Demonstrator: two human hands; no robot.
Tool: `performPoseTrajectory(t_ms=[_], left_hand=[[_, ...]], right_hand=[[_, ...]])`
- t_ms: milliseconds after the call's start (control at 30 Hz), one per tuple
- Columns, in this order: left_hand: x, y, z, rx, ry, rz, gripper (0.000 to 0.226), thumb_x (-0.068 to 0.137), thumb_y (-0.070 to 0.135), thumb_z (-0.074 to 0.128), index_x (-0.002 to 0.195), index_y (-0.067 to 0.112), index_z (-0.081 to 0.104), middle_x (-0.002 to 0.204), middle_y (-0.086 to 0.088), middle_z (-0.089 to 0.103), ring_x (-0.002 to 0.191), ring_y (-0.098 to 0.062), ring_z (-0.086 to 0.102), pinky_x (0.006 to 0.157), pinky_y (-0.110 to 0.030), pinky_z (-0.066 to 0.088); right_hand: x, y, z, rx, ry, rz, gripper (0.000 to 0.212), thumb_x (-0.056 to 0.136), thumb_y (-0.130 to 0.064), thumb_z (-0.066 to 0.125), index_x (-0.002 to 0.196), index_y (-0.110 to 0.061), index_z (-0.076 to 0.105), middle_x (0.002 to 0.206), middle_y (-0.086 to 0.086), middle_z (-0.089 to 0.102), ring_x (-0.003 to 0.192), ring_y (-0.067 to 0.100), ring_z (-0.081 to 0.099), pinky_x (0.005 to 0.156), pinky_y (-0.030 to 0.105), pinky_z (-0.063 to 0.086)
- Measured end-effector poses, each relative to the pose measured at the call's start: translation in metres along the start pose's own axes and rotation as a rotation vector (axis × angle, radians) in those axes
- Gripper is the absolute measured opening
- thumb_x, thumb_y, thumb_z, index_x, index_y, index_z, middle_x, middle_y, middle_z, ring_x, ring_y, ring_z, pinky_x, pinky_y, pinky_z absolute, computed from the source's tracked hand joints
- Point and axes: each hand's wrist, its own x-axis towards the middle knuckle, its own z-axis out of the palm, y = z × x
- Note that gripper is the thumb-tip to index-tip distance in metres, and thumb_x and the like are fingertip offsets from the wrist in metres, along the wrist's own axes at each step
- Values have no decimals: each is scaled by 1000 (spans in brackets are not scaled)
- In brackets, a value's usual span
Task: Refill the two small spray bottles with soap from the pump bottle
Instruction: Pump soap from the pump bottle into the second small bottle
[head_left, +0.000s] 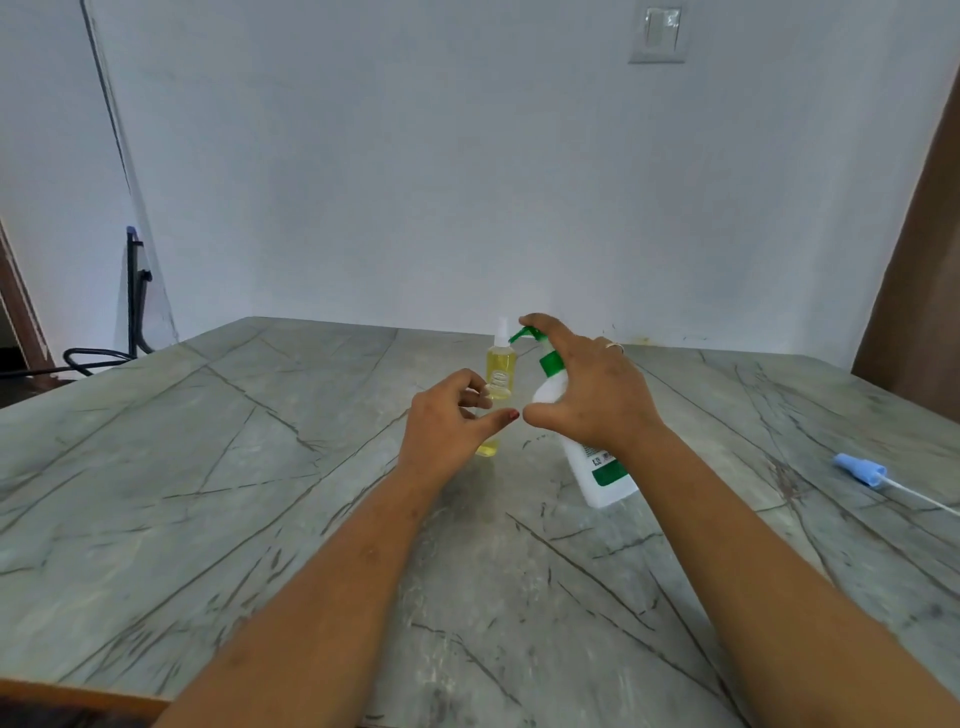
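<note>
Held spray bottle (488, 448), yellow liquid showing at its base, is standing upright at table centre inside L hand (447, 426), whose fingers are curling round its upper part w/ thumb sticking out rightward. Mouth is hidden, so open or not: cannot tell. Pump nozzle (517, 336) of pump bottle (597, 475) is pointing left, sitting above and just right of that bottle, so judged next move is turning on nozzle-over-mouth alignment. Pump bottle's long axis is leaning up-left from its base. R hand (592, 395) is draping over the pump head, fingers curling, index on top, thumb spread. Capped spray bottle (501, 371) is standing just behind. Blue sprayer cap (854, 466) w/ dip tube is lying well apart, R side of stone table (260, 467).
</note>
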Motion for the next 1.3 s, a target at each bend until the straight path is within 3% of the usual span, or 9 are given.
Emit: performPoseTrajectory(t_ms=[133, 267, 700, 900, 1067, 1300], left_hand=[[0, 0, 0, -9, -2, -29, 37, 67, 44, 78, 92, 25, 56, 86, 9, 63, 79, -7, 62, 68, -15, 50], [1, -1, 0, 3, -26, -61, 37, 68, 42, 78, 92, 24, 55, 88, 6, 63, 80, -9, 62, 70, -17, 50], [4, -3, 2, 67, -52, -142, 37, 65, 44, 79, 85, 27, 53, 88, 8, 61, 81, -9, 61, 69, -18, 47], [3, -2, 2, 64, -56, -126, 37, 65, 45, 78, 85, 27, 52, 88, 8, 61, 80, -9, 60, 63, -12, 42], [2, -1, 2, 68, -54, -128, 39, 65, 46, 78, 88, 26, 53, 90, 9, 60, 81, -10, 60, 65, -14, 44], [4, -3, 3, 73, -44, -146, 40, 65, 46, 78, 88, 28, 52, 90, 9, 59, 80, -9, 59, 63, -13, 42]], right_hand=[[0, -3, 0, -210, -48, -70, 86, 60, -50, 65, 135, -44, 23, 97, -6, 60, 86, 21, 49, 63, 28, 39], [-1, -4, 2, -341, -116, -119, 86, 63, -52, 64, 137, -42, 22, 93, -5, 60, 81, 18, 45, 60, 26, 36], [-1, -5, 8, -449, -32, -103, 100, 63, -52, 70, 142, -30, 12, 112, 0, 61, 93, 23, 55, 64, 30, 48], [-1, -4, 11, -473, -58, -142, 96, 62, -52, 72, 139, -34, 16, 107, -2, 63, 91, 24, 56, 60, 28, 42], [-1, -6, 8, -438, -31, -130, 97, 61, -53, 73, 138, -35, 16, 109, -3, 64, 87, 25, 57, 61, 31, 50], [-2, -10, 8, -439, -62, -169, 95, 63, -54, 72, 138, -38, 16, 106, -5, 63, 87, 23, 57, 64, 30, 49]])
